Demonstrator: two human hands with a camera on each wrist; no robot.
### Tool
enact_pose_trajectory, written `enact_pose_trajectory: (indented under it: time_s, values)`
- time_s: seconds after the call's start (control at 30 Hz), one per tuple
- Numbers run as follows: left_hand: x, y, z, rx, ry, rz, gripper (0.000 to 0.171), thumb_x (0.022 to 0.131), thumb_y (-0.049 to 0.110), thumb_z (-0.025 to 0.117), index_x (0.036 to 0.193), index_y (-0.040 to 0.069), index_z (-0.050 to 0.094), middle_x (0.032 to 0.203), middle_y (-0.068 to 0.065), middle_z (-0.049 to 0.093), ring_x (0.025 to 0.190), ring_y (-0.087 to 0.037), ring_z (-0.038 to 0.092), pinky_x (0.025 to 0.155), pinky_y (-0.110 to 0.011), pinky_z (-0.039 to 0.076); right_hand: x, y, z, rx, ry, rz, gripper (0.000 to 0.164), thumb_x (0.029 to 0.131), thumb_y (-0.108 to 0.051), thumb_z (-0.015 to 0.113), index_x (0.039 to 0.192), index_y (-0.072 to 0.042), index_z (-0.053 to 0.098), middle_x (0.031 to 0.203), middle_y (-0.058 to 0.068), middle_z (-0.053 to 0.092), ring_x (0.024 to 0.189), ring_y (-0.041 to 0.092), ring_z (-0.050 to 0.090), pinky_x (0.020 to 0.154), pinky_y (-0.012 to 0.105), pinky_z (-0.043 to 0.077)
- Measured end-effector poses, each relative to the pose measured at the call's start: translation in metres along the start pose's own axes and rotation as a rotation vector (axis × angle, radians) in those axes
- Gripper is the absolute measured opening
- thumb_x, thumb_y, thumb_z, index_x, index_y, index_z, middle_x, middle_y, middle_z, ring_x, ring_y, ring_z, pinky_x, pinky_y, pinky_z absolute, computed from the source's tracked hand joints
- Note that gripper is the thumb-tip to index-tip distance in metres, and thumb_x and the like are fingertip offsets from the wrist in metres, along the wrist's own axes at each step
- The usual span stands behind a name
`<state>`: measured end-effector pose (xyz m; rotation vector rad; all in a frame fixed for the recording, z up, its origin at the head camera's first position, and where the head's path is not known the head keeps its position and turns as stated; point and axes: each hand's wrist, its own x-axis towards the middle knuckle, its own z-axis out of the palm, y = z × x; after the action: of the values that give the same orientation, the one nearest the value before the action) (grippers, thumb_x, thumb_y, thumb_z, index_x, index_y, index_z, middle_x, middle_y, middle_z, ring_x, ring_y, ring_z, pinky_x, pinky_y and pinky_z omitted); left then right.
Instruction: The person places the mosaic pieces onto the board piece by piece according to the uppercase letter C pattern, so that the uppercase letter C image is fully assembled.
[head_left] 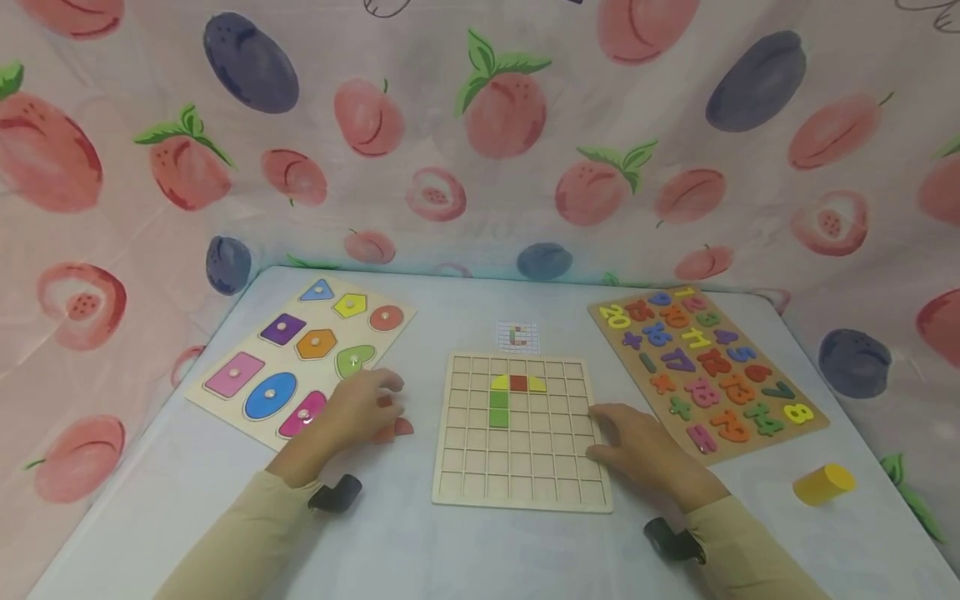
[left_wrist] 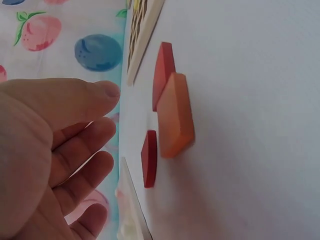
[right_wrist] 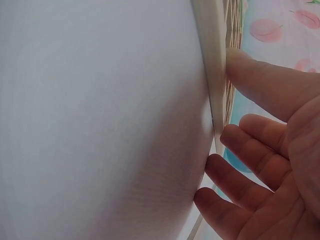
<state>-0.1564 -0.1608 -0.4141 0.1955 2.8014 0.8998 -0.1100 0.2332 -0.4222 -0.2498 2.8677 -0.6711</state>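
Observation:
A wooden grid board (head_left: 517,475) lies in the middle of the table, with yellow, red and green tiles (head_left: 506,396) set in its upper cells. My left hand (head_left: 378,402) hovers open just left of the board, over three loose pieces: an orange block (left_wrist: 175,117), a red piece (left_wrist: 164,72) and a smaller red piece (left_wrist: 149,159). The left hand's fingers (left_wrist: 87,137) are relaxed and hold nothing. My right hand (head_left: 611,433) rests open at the board's right edge (right_wrist: 215,75), its thumb (right_wrist: 260,80) touching that rim.
A shape peg puzzle (head_left: 217,400) lies at the left and a number puzzle (head_left: 813,421) at the right. A small pattern card (head_left: 517,336) sits behind the grid board. A yellow cylinder (head_left: 823,483) lies near the right front. Fruit-print cloth surrounds the table.

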Motion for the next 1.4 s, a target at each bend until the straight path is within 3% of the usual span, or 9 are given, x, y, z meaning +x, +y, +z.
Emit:
enact_pose_trajectory:
  time_s: [0.57,1.0,1.4]
  values:
    - [-0.002,-0.016,-0.003,0.064,0.027,0.010,0.037,0.087,0.015,0.076,0.122,0.005,0.068,0.109,-0.008,0.068,0.102,-0.027,0.060,0.088,-0.045,0.053,0.001,0.000,0.001,0.001,-0.001,0.011,0.063,0.086,-0.026,0.078,0.138,0.000,0.055,0.141,0.021,0.054,0.134,0.042,0.044,0.109,0.057,0.034]
    - [-0.001,-0.022,0.000,0.022,0.007,-0.045,0.040,0.088,0.016,0.076,0.126,0.006,0.066,0.117,-0.009,0.066,0.113,-0.031,0.057,0.094,-0.049,0.050,0.000,0.000,0.000,0.000,-0.007,0.004,0.062,0.087,-0.026,0.078,0.138,0.000,0.055,0.141,0.021,0.054,0.134,0.042,0.045,0.109,0.056,0.034]
    - [0.003,-0.023,0.001,0.026,-0.003,-0.014,0.036,0.089,0.013,0.074,0.123,0.005,0.067,0.111,-0.007,0.067,0.106,-0.029,0.059,0.094,-0.048,0.050,0.000,0.000,0.000,0.003,-0.004,0.006,0.062,0.086,-0.026,0.078,0.138,0.001,0.055,0.141,0.021,0.054,0.134,0.042,0.044,0.109,0.056,0.034]
